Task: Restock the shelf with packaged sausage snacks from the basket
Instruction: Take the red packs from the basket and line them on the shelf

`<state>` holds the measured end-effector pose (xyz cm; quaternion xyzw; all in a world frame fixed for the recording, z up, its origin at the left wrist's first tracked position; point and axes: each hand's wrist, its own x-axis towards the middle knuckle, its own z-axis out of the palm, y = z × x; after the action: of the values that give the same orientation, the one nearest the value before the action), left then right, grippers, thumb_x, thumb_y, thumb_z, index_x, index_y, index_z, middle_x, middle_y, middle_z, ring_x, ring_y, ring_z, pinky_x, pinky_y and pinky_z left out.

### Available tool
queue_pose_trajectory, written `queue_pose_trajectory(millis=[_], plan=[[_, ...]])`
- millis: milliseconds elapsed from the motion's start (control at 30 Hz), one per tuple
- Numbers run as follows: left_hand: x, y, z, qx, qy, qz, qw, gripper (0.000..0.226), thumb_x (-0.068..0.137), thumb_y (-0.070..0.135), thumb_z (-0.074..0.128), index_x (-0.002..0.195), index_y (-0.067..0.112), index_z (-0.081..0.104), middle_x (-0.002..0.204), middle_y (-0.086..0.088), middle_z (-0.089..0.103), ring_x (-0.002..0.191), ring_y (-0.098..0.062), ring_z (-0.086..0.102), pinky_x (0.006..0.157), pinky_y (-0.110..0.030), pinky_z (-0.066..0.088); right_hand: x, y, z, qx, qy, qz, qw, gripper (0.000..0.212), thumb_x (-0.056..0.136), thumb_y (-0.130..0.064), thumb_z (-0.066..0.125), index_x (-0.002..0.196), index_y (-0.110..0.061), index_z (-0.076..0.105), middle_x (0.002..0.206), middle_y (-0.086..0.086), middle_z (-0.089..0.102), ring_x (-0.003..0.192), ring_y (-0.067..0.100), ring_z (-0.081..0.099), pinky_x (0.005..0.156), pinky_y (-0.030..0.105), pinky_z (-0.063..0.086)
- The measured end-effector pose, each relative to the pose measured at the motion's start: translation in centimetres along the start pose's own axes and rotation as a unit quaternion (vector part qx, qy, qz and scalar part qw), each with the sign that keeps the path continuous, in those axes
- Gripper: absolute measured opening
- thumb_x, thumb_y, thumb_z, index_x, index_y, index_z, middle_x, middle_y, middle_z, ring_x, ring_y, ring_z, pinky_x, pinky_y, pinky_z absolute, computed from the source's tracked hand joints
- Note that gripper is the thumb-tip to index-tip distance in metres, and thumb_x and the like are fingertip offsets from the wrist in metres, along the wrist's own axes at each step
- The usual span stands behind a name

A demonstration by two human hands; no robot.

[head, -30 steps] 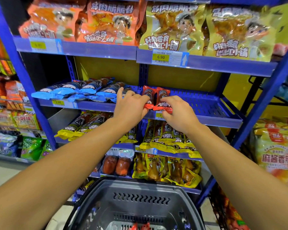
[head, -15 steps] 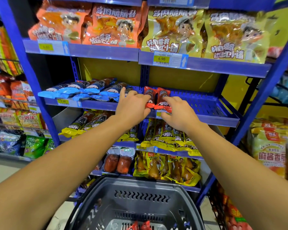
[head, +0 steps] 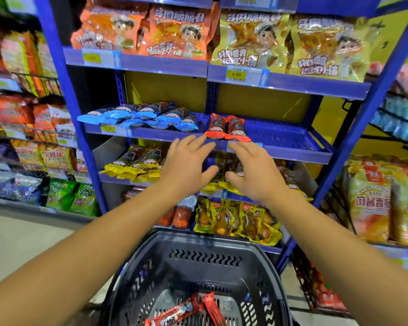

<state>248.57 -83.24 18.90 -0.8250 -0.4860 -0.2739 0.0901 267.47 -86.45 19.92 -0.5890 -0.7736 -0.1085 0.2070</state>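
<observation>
- Left hand (head: 186,164): fingers straight and spread, palm down, holding nothing; it hung in front of the shelf edge, its fingertips just below the red packs and not touching them.
- Right hand (head: 252,171): fingers likewise spread and relaxed, thumb out to the side, holding nothing; it hung beside the left hand with a narrow gap between the two thumbs.
- Two red plastic-wrapped sausage snack packs (head: 226,128): lay side by side, touching, at the front of the blue perforated metal shelf (head: 290,140), their near ends overhanging its lip just above both sets of fingertips. The shelf to their right was bare.
- Blue-wrapped sausage packs (head: 139,116): a row of them lay on the same tier, to the left of the red pair.
- Yellow-wrapped sausage packs (head: 132,163): lay on the tier below, partly hidden behind the hands.
- Yellow pouches of chicken-leg snacks (head: 236,222): stood on the lowest visible tier, just above the basket's far rim.
- Orange and yellow cartoon-printed snack bags (head: 252,41): stood in a row on the top tier, over a yellow price tag reading 6.90 (head: 236,74).
- Black slotted plastic shopping basket (head: 205,257): sat below the forearms, close to the viewer.
- More red sausage snack packs (head: 186,311): at least two lay on the basket floor, crossing near one end.
</observation>
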Motion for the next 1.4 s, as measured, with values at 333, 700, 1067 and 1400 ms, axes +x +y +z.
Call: queue_pose_trajectory(millis=[333, 700, 1067, 1400], plan=[[-10.0, -0.1, 5.2, -0.050, -0.081, -0.041, 0.995, 0.071, 0.089, 0.059, 0.042, 0.150, 0.026, 0.033, 0.159, -0.003, 0.027, 0.146, -0.027, 0.022, 0.119, -0.048, 0.015, -7.7, -2.3, 5.2, 0.021, -0.103, 0.013, 0.994, 0.079, 0.091, -0.045, 0.062, 0.155, -0.018, 0.025, 0.158, 0.003, 0.030, 0.146, 0.024, 0.022, 0.120, 0.033, 0.013], [-19.1, -1.0, 13.8, -0.074, -0.229, -0.088, 0.967, 0.070, 0.094, 0.056, 0.046, 0.154, 0.031, 0.019, 0.163, 0.001, 0.011, 0.150, -0.023, 0.007, 0.121, -0.046, 0.007, -15.6, -1.8, 17.5, 0.037, -0.294, 0.034, 0.954, 0.082, 0.094, -0.052, 0.055, 0.158, -0.022, 0.013, 0.162, 0.002, 0.019, 0.150, 0.026, 0.015, 0.123, 0.038, 0.011], [-25.2, -1.9, 23.0, -0.029, -0.354, -0.100, 0.930, 0.073, 0.087, 0.060, 0.037, 0.150, 0.024, 0.033, 0.156, -0.008, 0.033, 0.142, -0.033, 0.031, 0.113, -0.052, 0.029, -22.0, 1.7, 28.8, 0.067, -0.436, 0.122, 0.889, 0.084, 0.093, -0.046, 0.057, 0.156, -0.012, 0.014, 0.160, 0.012, 0.024, 0.146, 0.029, 0.024, 0.118, 0.032, 0.015], [-27.9, -3.3, 29.0, -0.083, -0.414, -0.112, 0.900, 0.074, 0.085, 0.059, 0.039, 0.149, 0.023, 0.032, 0.154, -0.010, 0.037, 0.142, -0.034, 0.030, 0.113, -0.051, 0.029, -25.0, 3.5, 39.8, 0.127, -0.504, 0.251, 0.817, 0.083, 0.086, -0.042, 0.066, 0.154, -0.023, 0.021, 0.145, 0.015, 0.043, 0.131, 0.038, 0.044, 0.110, 0.041, 0.039]])
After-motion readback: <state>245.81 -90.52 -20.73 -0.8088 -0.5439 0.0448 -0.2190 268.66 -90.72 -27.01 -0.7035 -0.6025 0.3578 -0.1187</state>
